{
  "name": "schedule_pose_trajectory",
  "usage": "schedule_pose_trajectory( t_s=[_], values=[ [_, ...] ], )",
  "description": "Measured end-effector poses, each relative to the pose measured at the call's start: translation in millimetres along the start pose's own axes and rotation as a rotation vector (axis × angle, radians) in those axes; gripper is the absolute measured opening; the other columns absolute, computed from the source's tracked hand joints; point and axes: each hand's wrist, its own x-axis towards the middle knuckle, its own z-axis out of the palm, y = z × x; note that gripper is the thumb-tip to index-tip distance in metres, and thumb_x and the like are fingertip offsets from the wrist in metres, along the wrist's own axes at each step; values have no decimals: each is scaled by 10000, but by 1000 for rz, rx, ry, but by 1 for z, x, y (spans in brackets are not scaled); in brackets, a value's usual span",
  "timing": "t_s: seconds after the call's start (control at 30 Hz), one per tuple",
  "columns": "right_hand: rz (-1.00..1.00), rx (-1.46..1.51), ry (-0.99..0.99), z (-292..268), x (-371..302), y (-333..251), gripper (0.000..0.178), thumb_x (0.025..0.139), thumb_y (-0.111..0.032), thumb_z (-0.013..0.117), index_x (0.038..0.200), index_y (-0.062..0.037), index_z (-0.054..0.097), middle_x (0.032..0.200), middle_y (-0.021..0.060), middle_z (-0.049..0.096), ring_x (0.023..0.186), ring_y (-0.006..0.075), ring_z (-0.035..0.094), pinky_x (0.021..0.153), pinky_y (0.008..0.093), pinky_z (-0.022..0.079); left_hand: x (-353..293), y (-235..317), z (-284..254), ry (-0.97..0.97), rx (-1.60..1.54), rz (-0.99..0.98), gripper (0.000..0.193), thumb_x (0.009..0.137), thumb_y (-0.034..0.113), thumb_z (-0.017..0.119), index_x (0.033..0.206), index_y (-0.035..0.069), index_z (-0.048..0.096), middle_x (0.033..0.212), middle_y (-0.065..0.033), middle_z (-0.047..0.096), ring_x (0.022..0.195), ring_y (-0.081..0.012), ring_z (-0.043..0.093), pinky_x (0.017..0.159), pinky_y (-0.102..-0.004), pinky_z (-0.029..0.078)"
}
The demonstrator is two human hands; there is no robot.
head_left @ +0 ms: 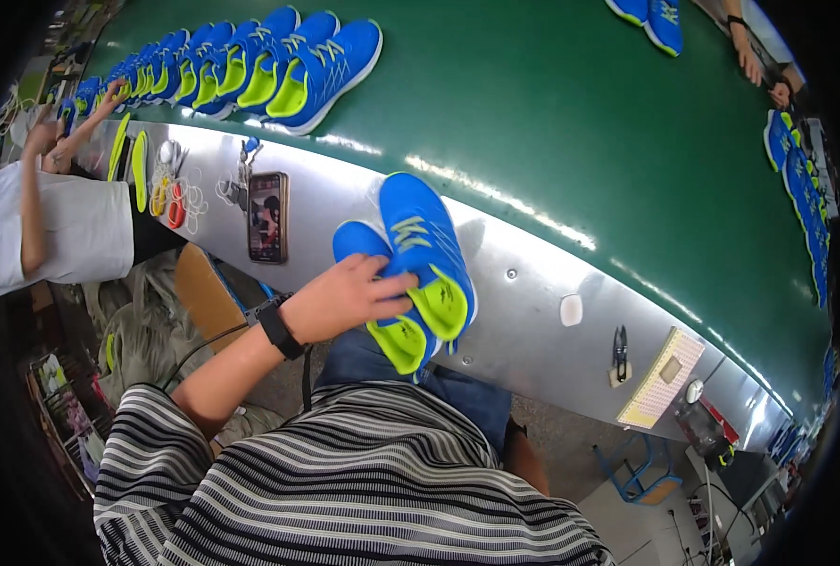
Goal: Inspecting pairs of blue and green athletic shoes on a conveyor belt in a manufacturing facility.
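Observation:
A pair of blue sneakers with lime-green insoles lies at the near edge of the metal ledge in front of me. Their toes point away. The right sneaker (420, 236) overlaps the left sneaker (358, 241). My left hand (349, 297), with a black band on the wrist, reaches over the pair. Its fingers grip them around the lacing and the shoe openings. Part of my right arm shows low beside my jeans, but the right hand itself is out of sight.
Rows of blue sneakers (330, 75) stand on the green belt (495, 123). Along the ledge lie a phone (268, 217), scissors (176, 203), lime insoles (139, 170), thread snips (620, 354) and a yellowish card (660, 377). Co-workers sit at left and far right; a blue stool (637, 472) stands below.

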Motion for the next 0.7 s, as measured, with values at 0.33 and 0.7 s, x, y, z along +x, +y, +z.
schedule_pose_trajectory(
  t_s=[0.33,0.7],
  values=[
    [12,140,-53,23,44,1,525,902,-351,572,1310,-25,517,1308,169,562,1159,306,548,967,373,424,-91,46,89,734,-319,-403,435,707,-53,655,1111,106,645,1258,-185,535,1098,-349,564,920,-426,472],
    [-95,333,170,29,17,-48,540,847,-321,661,1256,19,565,1232,202,608,1120,288,584,925,361,454,-213,61,337,587,-789,-1061,313,924,306,605,1078,37,649,939,-116,676,821,-256,661,754,-346,506]
  ],
)
